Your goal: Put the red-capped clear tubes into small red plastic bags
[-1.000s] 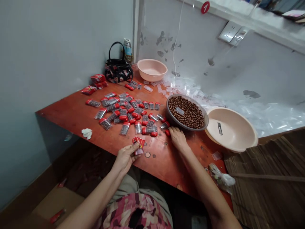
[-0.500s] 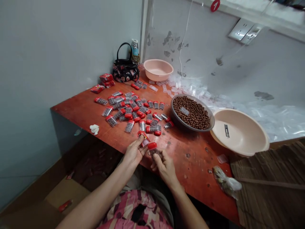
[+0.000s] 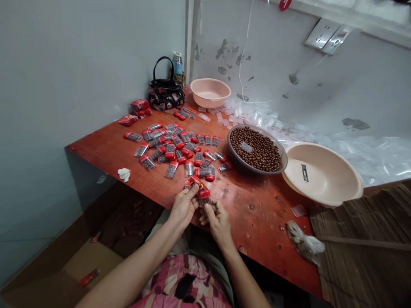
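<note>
At the table's front edge my left hand (image 3: 186,205) pinches a red printed wrapper (image 3: 194,182) between thumb and fingers. My right hand (image 3: 218,220) grips a small clear container (image 3: 204,201) with a red cap and dark brown balls inside. The wrapper meets the capped end of the container; whether it goes around the cap I cannot tell. Beyond my hands lies a loose heap of similar red-capped containers (image 3: 171,147). To their right stands a grey bowl (image 3: 282,164) full of brown balls (image 3: 257,149), with a small clear piece (image 3: 246,147) on top.
A wide cream basin (image 3: 334,179) and brown cardboard stack (image 3: 362,239) stand right. A pink basin (image 3: 210,100), floral handbag (image 3: 165,96) and red packets (image 3: 140,107) are at the back. Clear plastic pieces (image 3: 382,158) pile along the wall. A knotted bag (image 3: 303,244) lies front right.
My hands have come closer together. The red-capped container, apart from the wrapper before, now touches it at the cap end. The camera view has shifted slightly.
</note>
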Available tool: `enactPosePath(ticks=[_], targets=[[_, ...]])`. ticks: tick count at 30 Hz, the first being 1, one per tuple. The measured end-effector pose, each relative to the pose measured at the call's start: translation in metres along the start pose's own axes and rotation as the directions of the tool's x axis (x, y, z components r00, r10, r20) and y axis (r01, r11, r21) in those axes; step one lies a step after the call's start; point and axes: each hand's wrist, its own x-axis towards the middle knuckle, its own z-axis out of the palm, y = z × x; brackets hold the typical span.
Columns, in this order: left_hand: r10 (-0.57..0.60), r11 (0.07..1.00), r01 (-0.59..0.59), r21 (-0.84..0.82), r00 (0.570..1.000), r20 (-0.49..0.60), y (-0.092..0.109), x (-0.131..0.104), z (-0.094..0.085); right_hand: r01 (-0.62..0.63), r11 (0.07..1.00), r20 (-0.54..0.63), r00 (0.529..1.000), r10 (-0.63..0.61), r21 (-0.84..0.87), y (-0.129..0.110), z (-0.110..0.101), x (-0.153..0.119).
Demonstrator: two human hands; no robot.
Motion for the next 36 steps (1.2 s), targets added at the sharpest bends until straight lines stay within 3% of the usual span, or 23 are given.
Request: enactPosePath(ticks=[12,17,19,23,29,34,36], targets=[[-0.060,0.969,0.030,0.246,0.992,0.113,0.0004,-0.0042,0.0033,0.037,0.998,-0.029,0.999,-0.036,0.056,0.0003,-0.0032,0.0020],[-0.137,0.936,0.057,0.347,0.968,0.212,0.0064,-0.0037,0.0016,-0.074,0.960,0.139,0.990,0.037,0.269,0.0035,-0.0064,0.0050],[-0.139,0.928,0.055,0.370,0.969,0.203,0.0084,-0.0032,0.0030,-0.060,0.965,0.118,0.993,0.030,0.257,0.0031,-0.0064,0.0050],[-0.074,0.935,0.037,0.352,0.993,0.092,0.0078,-0.0021,0.0052,0.053,0.996,-0.049,0.998,-0.050,0.074,0.0004,-0.0036,0.0042],[-0.089,0.923,0.034,0.384,0.988,0.124,0.0058,-0.0030,-0.0014,-0.048,0.970,0.088,0.996,0.028,0.239,0.0030,-0.0013,0.0077],[-0.025,0.936,-0.011,0.351,0.995,0.098,0.0068,-0.0031,-0.0023,0.043,0.997,0.007,0.999,-0.044,0.063,0.0019,-0.0031,0.0062],[-0.055,0.934,0.003,0.357,0.989,0.136,0.0066,-0.0040,-0.0021,0.032,0.995,0.028,0.999,-0.034,0.092,0.0013,-0.0037,0.0066]])
